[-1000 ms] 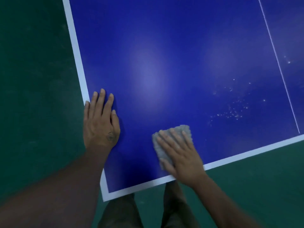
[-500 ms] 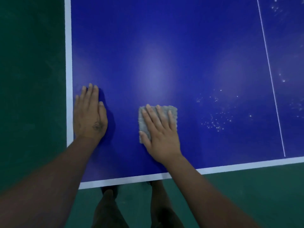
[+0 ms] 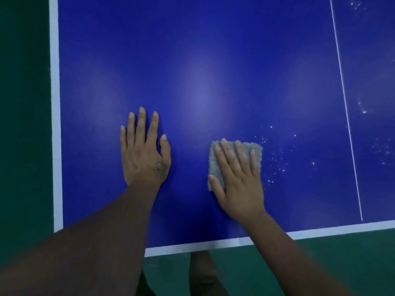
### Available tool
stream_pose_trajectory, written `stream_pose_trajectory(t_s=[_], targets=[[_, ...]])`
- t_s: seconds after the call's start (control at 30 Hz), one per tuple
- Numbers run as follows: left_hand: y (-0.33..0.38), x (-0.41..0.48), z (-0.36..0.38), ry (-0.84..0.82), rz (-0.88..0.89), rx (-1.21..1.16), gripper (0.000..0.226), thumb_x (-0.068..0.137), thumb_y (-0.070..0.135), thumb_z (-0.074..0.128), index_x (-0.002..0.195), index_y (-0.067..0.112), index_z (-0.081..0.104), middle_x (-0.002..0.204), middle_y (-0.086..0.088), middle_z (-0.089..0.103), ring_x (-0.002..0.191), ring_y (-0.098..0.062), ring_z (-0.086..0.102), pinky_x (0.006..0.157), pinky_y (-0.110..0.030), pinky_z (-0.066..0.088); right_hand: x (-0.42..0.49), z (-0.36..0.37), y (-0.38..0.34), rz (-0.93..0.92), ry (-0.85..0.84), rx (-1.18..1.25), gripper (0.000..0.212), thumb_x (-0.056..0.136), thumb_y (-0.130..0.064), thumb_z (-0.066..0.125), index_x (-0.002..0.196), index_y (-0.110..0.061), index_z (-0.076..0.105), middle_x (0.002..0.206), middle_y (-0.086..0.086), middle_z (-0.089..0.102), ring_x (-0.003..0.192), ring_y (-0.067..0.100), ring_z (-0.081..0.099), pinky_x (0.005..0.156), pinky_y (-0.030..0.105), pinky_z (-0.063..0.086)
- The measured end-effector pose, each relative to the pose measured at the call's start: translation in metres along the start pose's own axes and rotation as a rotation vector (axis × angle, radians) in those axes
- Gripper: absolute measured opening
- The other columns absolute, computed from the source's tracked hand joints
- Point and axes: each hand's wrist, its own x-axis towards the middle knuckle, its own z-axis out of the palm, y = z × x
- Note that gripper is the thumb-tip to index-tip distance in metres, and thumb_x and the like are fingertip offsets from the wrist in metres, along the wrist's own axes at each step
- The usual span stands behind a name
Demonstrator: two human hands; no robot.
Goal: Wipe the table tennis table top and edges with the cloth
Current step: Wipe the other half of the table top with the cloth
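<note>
Blue desk (image 3: 213,60), near-left corner in view. Left hand (image 3: 144,159) flat, fingers spread, now well in from left edge it hugged earlier. Right hand (image 3: 239,184) flat, fingers straight, pressing grey cloth (image 3: 213,165) onto desk; both shifted right. Cloth under right fingers, just beside white specks (image 3: 275,165), apart from left hand.

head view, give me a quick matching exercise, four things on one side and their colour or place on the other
1 left hand
2 cloth
3 white specks
4 floor

a green
b grey, pressed under the right hand
c flat on the bare blue table top
d scattered just right of the cloth

Pairs: 1-c, 2-b, 3-d, 4-a
</note>
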Motion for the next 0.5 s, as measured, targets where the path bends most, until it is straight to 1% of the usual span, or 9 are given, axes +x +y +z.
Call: stream_pose_trajectory(t_s=[0.1, 0.17, 0.3, 0.4, 0.5], targets=[[0.001, 0.000, -0.001, 0.018, -0.015, -0.025, 0.057, 0.116, 0.039, 0.025, 0.169, 0.021, 0.034, 0.179, -0.004, 0.024, 0.167, -0.025, 0.013, 0.135, -0.051, 0.012, 0.044, 0.008, -0.039, -0.035, 0.040, 0.063, 0.070, 0.110, -0.053, 0.039, 0.170, -0.021, 0.024, 0.178, -0.004, 0.018, 0.166, 0.024, 0.011, 0.131, 0.059, 0.016], [0.001, 0.001, -0.001, 0.016, -0.015, -0.040, 0.057, 0.116, 0.038, 0.025, 0.169, 0.021, 0.035, 0.178, -0.004, 0.025, 0.167, -0.024, 0.013, 0.136, -0.050, 0.011, 0.083, 0.010, -0.054, -0.027, 0.072, 0.080, 0.068, 0.111, -0.052, 0.037, 0.170, -0.020, 0.026, 0.178, -0.003, 0.020, 0.166, 0.024, 0.012, 0.132, 0.057, 0.015], [-0.001, 0.000, 0.003, 0.037, -0.012, -0.025, 0.055, 0.115, 0.036, 0.031, 0.168, 0.022, 0.036, 0.178, -0.003, 0.025, 0.167, -0.023, 0.014, 0.136, -0.048, 0.009, 0.133, 0.007, -0.041, 0.060, 0.058, 0.057, 0.070, 0.110, -0.056, 0.031, 0.171, -0.022, 0.021, 0.178, -0.004, 0.016, 0.166, 0.023, 0.009, 0.133, 0.055, 0.010], [-0.002, 0.000, 0.003, 0.042, -0.008, -0.026, 0.055, 0.115, 0.035, 0.034, 0.169, 0.022, 0.035, 0.179, -0.002, 0.024, 0.168, -0.023, 0.013, 0.136, -0.049, 0.011, 0.118, 0.001, -0.009, 0.151, 0.094, 0.040, 0.069, 0.112, -0.055, 0.031, 0.171, -0.021, 0.021, 0.178, -0.004, 0.018, 0.166, 0.024, 0.010, 0.132, 0.056, 0.011], [-0.002, 0.001, 0.001, 0.052, -0.010, -0.033, 0.055, 0.115, 0.034, 0.035, 0.168, 0.020, 0.037, 0.178, -0.003, 0.025, 0.167, -0.024, 0.014, 0.136, -0.050, 0.012, 0.069, -0.006, 0.023, 0.277, 0.117, 0.026, 0.069, 0.112, -0.052, 0.037, 0.170, -0.019, 0.022, 0.178, -0.003, 0.019, 0.166, 0.026, 0.010, 0.132, 0.058, 0.013]])
